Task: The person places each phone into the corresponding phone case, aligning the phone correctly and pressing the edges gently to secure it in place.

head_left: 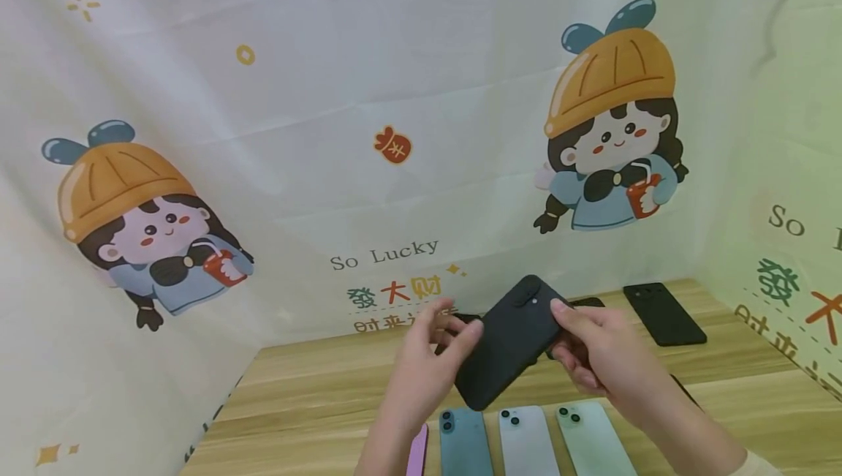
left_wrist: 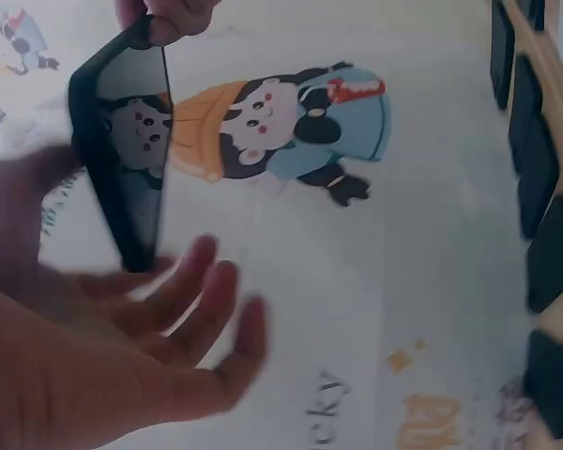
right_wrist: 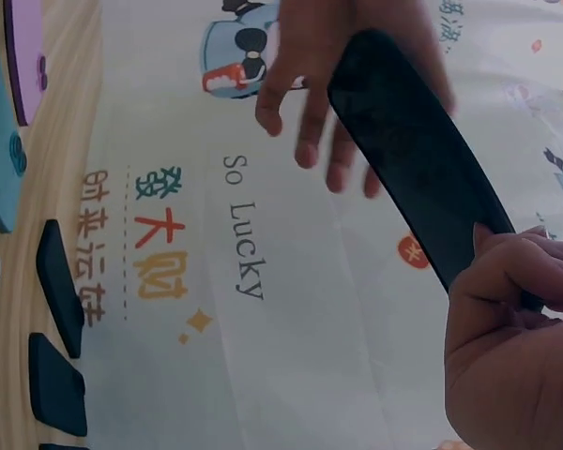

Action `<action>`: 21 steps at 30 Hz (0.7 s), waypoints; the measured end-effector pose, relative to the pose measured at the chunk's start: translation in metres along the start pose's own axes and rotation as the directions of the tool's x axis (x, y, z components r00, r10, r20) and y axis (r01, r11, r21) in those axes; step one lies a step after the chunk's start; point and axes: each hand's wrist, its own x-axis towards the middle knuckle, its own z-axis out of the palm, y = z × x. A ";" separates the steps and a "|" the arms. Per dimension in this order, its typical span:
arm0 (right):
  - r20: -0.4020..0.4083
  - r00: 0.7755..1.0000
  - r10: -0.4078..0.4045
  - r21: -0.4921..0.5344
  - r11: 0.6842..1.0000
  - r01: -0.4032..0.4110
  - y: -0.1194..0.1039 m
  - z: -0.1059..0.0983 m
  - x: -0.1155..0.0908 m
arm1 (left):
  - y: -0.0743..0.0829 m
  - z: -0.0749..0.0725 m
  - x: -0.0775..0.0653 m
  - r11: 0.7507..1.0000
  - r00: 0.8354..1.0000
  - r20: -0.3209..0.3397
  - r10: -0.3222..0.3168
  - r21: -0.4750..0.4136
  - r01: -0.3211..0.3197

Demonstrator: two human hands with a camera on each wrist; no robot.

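Observation:
A black phone (head_left: 509, 348) is held tilted above the table, its back with a camera bar facing up in the head view. My right hand (head_left: 615, 352) pinches its upper right corner between thumb and fingers. My left hand (head_left: 421, 363) is at the phone's left edge with fingers spread; whether the thumb touches it I cannot tell. In the left wrist view the glossy face of the phone (left_wrist: 136, 141) mirrors the printed curtain, above the left hand's loose fingers (left_wrist: 220, 300). The right wrist view shows the same phone (right_wrist: 422, 159) gripped at its lower end.
On the wooden table (head_left: 309, 395) lie a teal phone (head_left: 465, 447), a white phone (head_left: 528, 443), a pale green phone (head_left: 595, 439) and a pink phone (head_left: 417, 454). Behind them lies a black phone (head_left: 664, 313), with other dark ones partly hidden. A printed curtain (head_left: 316, 169) surrounds the table.

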 end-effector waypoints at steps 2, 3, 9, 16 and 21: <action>0.043 0.999 -0.003 -0.029 1.000 0.004 0.002 0.002 0.000 | 0.006 -0.001 -0.006 0.985 0.998 0.043 0.044 0.166 -0.050; 0.061 0.998 -0.009 -0.041 0.999 0.011 0.003 0.003 0.001 | 0.010 0.000 -0.010 0.969 0.996 0.070 0.060 0.237 -0.075; 0.131 0.990 -0.047 -0.059 0.997 0.055 0.008 0.009 0.002 | 0.024 0.009 -0.027 0.841 0.979 0.118 0.164 0.503 -0.202; 0.136 0.991 -0.008 -0.097 0.995 0.021 0.007 0.013 0.003 | 0.026 0.012 -0.034 0.792 0.966 0.094 0.242 0.556 -0.252; 0.119 0.993 0.000 -0.144 0.989 0.017 0.009 0.016 0.004 | 0.026 0.010 -0.031 0.829 0.975 0.082 0.207 0.515 -0.219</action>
